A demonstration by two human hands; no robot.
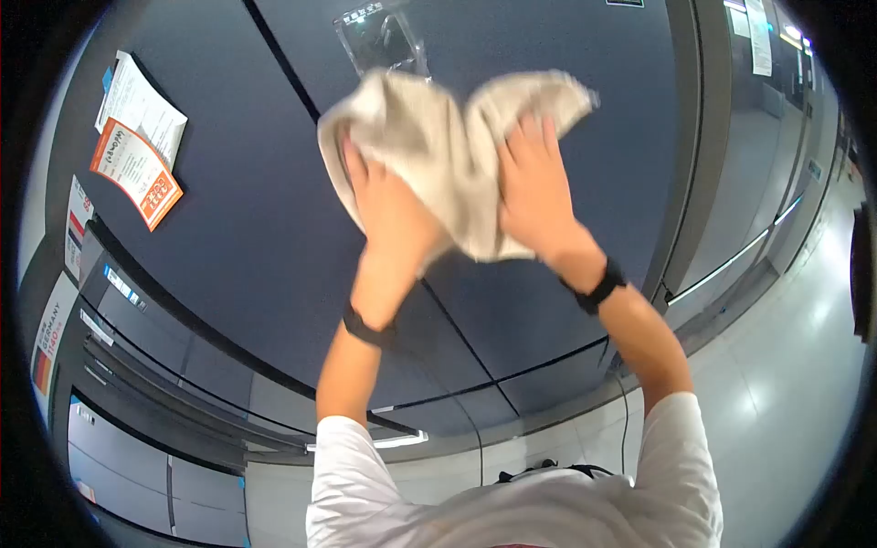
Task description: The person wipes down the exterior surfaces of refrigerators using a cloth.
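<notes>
A beige cloth (437,160), bunched and folded, is spread against the dark blue-grey door panel (265,201) of a large appliance that looks like a refrigerator. My left hand (391,205) holds the cloth's left part, its fingers pointing up and partly hidden by a fold. On the right side of the same cloth, my right hand (537,187) presses with its fingers over the fabric. The cloth's edges look slightly blurred. Both wrists wear dark bands. Just above the cloth, a clear plastic pocket (382,41) is fixed to the panel.
At the left, a white paper (142,110) and an orange-and-white leaflet (137,173) hang on the panel. A sign reading GERMANY (53,333) stands lower left. Handle bars and another appliance (155,466) lie below it. Shiny floor (758,393) and more appliances extend right.
</notes>
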